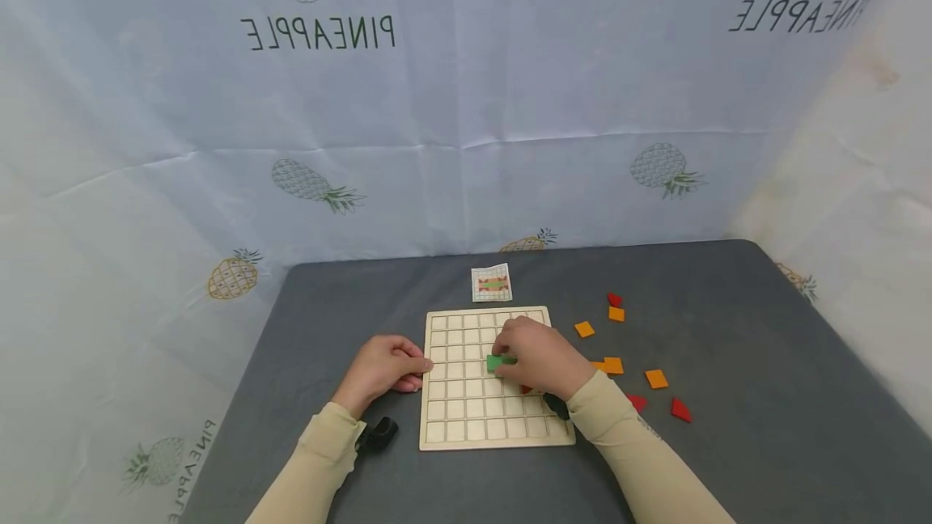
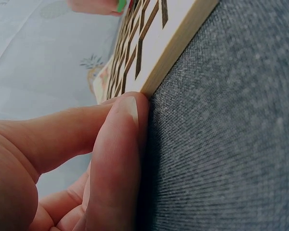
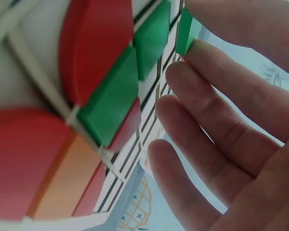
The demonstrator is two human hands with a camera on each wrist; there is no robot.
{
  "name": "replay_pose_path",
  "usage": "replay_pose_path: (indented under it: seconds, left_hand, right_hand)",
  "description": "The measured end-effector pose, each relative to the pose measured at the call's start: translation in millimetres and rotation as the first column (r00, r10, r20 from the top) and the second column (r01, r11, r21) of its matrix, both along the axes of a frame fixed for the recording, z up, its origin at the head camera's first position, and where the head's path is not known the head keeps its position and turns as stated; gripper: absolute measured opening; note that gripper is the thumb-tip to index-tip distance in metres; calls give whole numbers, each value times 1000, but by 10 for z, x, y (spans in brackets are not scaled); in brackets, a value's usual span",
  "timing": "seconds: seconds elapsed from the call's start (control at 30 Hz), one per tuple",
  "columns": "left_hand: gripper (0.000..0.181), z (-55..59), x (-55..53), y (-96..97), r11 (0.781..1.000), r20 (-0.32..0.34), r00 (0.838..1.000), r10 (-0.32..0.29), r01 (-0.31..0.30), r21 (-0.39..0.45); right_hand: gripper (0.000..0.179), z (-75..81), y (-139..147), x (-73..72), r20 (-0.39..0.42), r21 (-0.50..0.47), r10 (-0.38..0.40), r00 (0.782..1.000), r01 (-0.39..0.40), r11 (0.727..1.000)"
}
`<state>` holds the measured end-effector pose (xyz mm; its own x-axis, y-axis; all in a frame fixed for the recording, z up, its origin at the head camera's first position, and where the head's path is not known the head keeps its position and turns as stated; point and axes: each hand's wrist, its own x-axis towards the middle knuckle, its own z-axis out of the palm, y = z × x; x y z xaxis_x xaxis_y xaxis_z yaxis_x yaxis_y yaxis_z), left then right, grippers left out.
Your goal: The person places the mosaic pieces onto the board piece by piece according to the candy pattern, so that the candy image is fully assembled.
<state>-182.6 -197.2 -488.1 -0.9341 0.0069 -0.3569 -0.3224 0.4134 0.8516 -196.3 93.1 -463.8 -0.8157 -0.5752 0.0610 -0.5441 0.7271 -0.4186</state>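
Note:
A square wooden grid board point(image 1: 455, 429) lies on the dark table, and several coloured pieces sit in its cells, partly hidden under my right hand in the head view. With thumb and index finger, my left hand point(image 1: 388, 364) pinches the board's left edge. My right hand point(image 1: 542, 356) is over the board's middle, holding a green square tile point(image 3: 187, 31) between thumb and index finger, tilted at the grid. Beside it in the right wrist view are two more green tiles point(image 3: 151, 41), a red rounded piece point(image 3: 96, 43) and an orange piece point(image 3: 60, 175).
A small pattern card point(image 1: 492, 283) lies behind the board. To the right are loose orange squares point(image 1: 657, 379) and red quarter-round pieces point(image 1: 680, 410), several of them scattered, some partly behind my right arm. A pineapple-print cloth point(image 1: 466, 87) hangs beyond the table point(image 1: 764, 395).

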Motion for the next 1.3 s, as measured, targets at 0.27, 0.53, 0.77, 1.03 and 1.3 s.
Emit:
replay_pose_path:
  seconds: [0.27,0.53,0.77,1.03,1.3]
  left_hand:
    - [21,-12,-8,7,1000,-4,1000,0,0,0]
    - [20,-2,-20,13,1000,-2,1000,7,-7,-5]
    - [21,1,-23,13,1000,1,1000,13,-13,-8]
    - [22,14,-18,16,1000,8,1000,14,-14,-15]
    - [21,23,-8,4,1000,5,1000,11,-11,-8]
  right_hand:
    - [11,-39,-41,7,-27,28,19,999,-19,999]
    - [12,-41,-54,21,-49,30,24,999,-22,999]
    - [10,-25,-71,30,-54,33,36,998,-34,999]
    - [11,-6,-72,39,-72,55,56,996,-52,997]
    - [13,-18,-88,36,-79,67,52,996,-47,997]
